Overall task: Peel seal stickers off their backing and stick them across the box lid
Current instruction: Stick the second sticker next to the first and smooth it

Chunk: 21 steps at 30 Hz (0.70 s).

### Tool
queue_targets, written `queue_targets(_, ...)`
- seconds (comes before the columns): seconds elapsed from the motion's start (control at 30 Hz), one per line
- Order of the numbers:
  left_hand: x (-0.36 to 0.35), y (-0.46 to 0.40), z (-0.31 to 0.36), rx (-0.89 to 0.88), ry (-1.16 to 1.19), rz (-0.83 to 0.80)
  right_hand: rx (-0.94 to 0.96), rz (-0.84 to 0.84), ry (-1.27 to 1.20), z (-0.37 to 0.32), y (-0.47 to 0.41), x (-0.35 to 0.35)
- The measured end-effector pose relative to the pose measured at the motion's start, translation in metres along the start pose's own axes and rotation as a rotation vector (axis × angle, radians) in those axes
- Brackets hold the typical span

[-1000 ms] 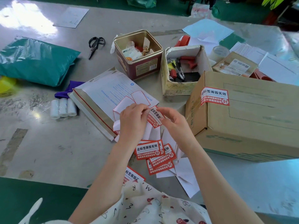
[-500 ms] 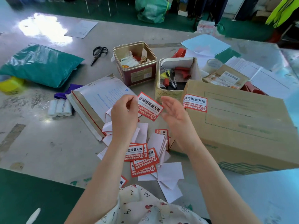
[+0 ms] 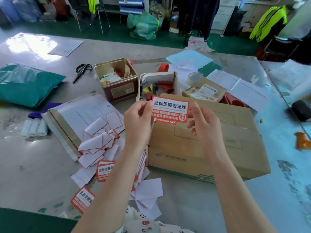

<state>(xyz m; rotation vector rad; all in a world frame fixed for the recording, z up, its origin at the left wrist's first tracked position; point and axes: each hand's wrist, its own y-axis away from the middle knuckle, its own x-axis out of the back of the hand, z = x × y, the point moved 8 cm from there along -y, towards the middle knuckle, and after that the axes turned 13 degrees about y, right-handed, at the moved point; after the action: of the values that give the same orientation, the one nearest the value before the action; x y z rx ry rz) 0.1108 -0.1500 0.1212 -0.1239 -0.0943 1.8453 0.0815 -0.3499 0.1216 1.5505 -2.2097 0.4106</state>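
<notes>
Seal sticker [image 3: 170,109] held level between both hands' pinches, long axis across, above box [image 3: 218,132] edge (left hand [image 3: 137,121], right hand [image 3: 204,123]).

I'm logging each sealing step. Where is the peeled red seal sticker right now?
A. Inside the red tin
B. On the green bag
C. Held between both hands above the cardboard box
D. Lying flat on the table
C: the left hand and right hand pinch the seal sticker by its ends above the cardboard box.
</notes>
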Motion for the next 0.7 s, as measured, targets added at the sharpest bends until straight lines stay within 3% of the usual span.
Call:
queue_targets(0.23,-0.050,0.007,-0.012,0.024,-0.040,-0.096,-0.031,0.057,0.097,0.026,-0.014,0.027)
queue_targets(0.47,-0.063,0.005,-0.019,-0.065,-0.213,-0.155,0.013,0.085,0.281,0.039,-0.026,0.027)
queue_targets(0.7,-0.071,0.016,-0.020,-0.212,-0.431,-0.167,-0.003,0.198,0.314,0.047,-0.033,0.040)
